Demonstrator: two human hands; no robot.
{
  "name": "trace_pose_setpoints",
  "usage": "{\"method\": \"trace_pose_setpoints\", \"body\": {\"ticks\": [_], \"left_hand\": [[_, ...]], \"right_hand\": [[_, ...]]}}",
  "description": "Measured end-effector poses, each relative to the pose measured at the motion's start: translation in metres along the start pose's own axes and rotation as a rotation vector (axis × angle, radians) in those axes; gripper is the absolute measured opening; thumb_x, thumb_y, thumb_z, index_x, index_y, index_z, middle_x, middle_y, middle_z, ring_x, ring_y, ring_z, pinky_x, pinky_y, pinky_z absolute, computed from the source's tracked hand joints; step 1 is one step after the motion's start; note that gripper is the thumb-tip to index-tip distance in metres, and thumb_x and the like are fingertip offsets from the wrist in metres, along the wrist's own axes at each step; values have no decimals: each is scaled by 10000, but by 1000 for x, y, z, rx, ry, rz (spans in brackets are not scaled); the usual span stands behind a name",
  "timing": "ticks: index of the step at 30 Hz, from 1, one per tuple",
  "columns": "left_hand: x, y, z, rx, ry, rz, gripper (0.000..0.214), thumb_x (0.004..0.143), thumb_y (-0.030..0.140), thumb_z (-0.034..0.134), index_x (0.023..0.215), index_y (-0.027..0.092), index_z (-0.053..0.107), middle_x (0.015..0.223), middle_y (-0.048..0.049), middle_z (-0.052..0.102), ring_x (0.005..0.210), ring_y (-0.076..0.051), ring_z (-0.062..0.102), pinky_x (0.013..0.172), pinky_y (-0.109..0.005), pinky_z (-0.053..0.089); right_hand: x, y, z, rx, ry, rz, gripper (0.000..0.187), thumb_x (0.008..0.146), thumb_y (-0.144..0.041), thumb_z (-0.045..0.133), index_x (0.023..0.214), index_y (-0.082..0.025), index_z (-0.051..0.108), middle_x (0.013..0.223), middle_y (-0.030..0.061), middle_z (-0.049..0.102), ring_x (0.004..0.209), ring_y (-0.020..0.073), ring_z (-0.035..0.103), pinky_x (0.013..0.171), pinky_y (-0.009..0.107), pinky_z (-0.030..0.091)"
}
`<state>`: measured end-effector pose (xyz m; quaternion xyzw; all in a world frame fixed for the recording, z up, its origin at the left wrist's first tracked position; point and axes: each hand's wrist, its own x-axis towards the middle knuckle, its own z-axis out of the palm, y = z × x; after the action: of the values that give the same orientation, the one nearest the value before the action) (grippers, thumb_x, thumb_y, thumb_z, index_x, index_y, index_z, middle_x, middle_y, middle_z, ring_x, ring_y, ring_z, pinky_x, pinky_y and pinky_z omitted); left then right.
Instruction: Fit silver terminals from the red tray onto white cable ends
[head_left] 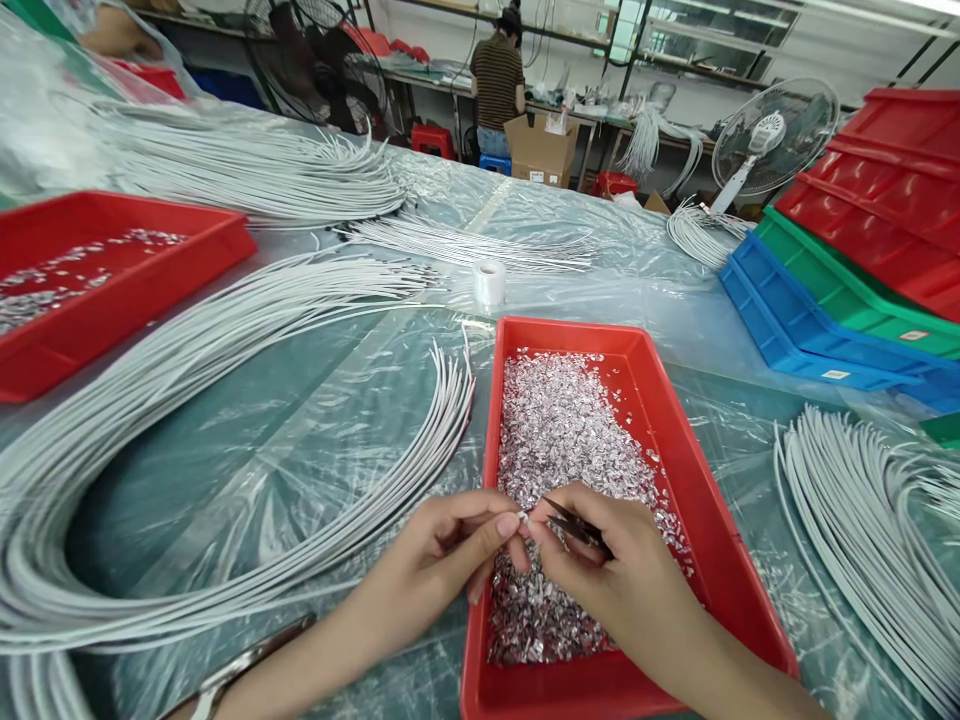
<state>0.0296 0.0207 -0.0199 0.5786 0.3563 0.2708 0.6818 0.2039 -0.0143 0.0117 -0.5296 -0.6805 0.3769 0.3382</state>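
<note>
A red tray (675, 420) in front of me holds a heap of small shiny metal pieces (559, 430). My left hand (439, 560) is pinched at the tray's left rim, holding the end of a white cable between thumb and fingers. My right hand (607, 570) is closed on dark tweezers (574, 525), whose tips meet the left fingertips over the metal pieces. A bundle of white cables (225, 480) curves across the table to the left of the tray.
A second red tray (150, 280) with metal pieces sits at left. More cable bundles lie at back (262, 170) and right (862, 500). A tape roll (489, 282) stands behind the tray. Stacked coloured trays (847, 290) sit at right. A person (496, 85) works far behind.
</note>
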Motion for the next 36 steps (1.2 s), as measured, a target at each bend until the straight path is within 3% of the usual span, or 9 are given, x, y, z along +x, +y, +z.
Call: {"method": "trace_pose_setpoints", "body": {"ticks": [13,20,25,28,32,36], "left_hand": [[-1,-1,1,62,45,35,207,882,292,539,840,164,697,672,-10,637,462,-71,446,444,-178,359],[-1,-4,0,161,119,68,251,882,331,522,791,148,668,621,-8,586,484,-95,436,449,-195,370],[1,-4,1,183,115,66,241,890,323,519,819,162,684,617,0,599,474,-89,455,456,-190,377],[0,-3,2,155,103,43,290,916,358,471,836,160,668,713,-26,657,476,-84,479,463,-192,387],[-1,-4,2,104,84,30,311,928,382,432,888,146,630,788,-62,693,454,-85,492,464,-202,408],[1,-4,1,55,61,35,314,942,389,411,918,142,604,808,-70,698,456,-84,497,465,-203,409]], "right_hand": [[0,3,2,-36,23,16,148,857,-216,537,730,-186,606,596,-43,584,453,74,368,443,220,305],[-1,2,6,-32,26,-53,107,816,-143,544,764,-203,615,567,-59,524,455,75,401,448,204,322],[-1,1,1,-55,59,-32,134,850,-214,540,740,-205,615,537,-57,488,438,85,365,429,217,314],[1,2,-4,-44,101,-28,117,863,-224,534,777,-206,610,536,-62,444,440,88,341,422,218,305],[2,3,-7,-36,178,-14,135,882,-238,516,758,-206,557,534,-73,358,445,87,303,403,217,264],[2,4,-6,-55,224,-19,318,891,-248,507,616,-217,351,538,-77,279,465,86,267,416,217,240]]}}
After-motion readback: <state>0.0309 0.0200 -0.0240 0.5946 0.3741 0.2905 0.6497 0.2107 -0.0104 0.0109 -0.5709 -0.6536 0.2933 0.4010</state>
